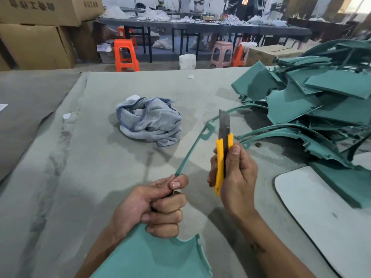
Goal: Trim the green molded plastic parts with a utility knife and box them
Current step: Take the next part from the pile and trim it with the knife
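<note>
My left hand is closed around a green molded plastic part. Its broad panel lies at the bottom of the view, and its thin curved arm rises up and away to the right. My right hand holds a yellow utility knife upright, with the long blade extended. The blade stands just right of the thin arm, apart from it. A pile of green parts covers the right side of the table.
A crumpled grey cloth lies mid-table on the grey felt cover. A white board sits at the right edge. Cardboard boxes stack at the back left. Orange and pink stools and long dark tables stand beyond.
</note>
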The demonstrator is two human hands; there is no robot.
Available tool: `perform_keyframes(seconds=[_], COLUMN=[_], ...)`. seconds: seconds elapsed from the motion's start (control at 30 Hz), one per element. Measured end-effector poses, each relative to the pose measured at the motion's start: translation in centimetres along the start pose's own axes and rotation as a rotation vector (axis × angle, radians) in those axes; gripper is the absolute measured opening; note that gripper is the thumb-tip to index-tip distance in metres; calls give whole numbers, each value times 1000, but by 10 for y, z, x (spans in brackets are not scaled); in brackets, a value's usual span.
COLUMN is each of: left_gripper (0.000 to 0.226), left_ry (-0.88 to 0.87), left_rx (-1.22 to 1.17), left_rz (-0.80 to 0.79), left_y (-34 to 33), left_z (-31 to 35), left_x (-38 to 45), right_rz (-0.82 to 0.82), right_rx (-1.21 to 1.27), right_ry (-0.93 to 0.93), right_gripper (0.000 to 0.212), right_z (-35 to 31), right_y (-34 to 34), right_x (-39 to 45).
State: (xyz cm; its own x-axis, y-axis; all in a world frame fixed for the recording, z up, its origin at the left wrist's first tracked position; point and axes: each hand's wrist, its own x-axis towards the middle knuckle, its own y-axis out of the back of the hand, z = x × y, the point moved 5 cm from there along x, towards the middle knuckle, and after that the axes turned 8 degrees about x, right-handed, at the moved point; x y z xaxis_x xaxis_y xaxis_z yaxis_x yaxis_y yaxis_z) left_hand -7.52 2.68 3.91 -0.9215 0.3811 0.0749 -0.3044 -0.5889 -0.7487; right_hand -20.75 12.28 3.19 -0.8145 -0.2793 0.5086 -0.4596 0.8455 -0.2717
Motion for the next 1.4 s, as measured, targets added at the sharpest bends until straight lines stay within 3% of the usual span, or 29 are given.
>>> perform_keyframes(seconds=[0.13, 0.23, 0.33, 0.4, 0.47, 0.63, 0.77, 0.83, 0.9, 0.97, 1.03, 1.13, 1.2, 1.27, 1.4], left_gripper=[11, 9, 8, 9, 8, 34, 34, 31, 31, 36, 40, 44, 52, 47, 22], left_ry=[19, 15, -16, -41, -121, -510, -783, -831, -828, -794, -741, -502, -349, -333, -412], left_rx=[-35, -32, -84, -151, -166, -85, -66, -30, 15, 104, 205, 387, 402, 322, -83], left_rz=[18, 37, 44, 88, 236, 570, 764, 835, 912, 963, 983, 1038, 992, 991, 942], left_y=[3, 6, 9, 13, 21, 40, 50, 51, 50, 49, 45, 43, 43, 42, 41], left_z=[0, 4, 6, 7, 9, 34, 49, 53, 55, 55, 51, 36, 23, 17, 5], left_x=[2, 2, 2, 2, 2, -7, -25, -33, -39, -37, -29, -21, -14, -8, 1], right_rz=[-48, 134, 228, 143, -2, -245, -368, -463, -496, -462, -327, -64, 58, 140, 205], right_rx=[-17, -188, -144, 14, 113, 12, 135, 287, 306, 246, 267, 258, 185, 102, -16], right_ry=[-10, -157, -173, -177, -236, -459, -642, -792, -875, -846, -749, -543, -423, -353, -262], right_gripper=[50, 46, 42, 43, 51, 65, 55, 37, 33, 33, 35, 33, 31, 27, 20], right_z=[2, 12, 6, 0, 0, 11, 12, 10, 9, 8, 6, 6, 8, 11, 11], right_y=[-3, 8, 21, 18, 6, -16, -23, -30, -31, -30, -25, -13, -6, -1, -3], right_x=[0, 5, 10, 9, 5, -6, -10, -16, -19, -15, -8, 1, 2, 1, -7])
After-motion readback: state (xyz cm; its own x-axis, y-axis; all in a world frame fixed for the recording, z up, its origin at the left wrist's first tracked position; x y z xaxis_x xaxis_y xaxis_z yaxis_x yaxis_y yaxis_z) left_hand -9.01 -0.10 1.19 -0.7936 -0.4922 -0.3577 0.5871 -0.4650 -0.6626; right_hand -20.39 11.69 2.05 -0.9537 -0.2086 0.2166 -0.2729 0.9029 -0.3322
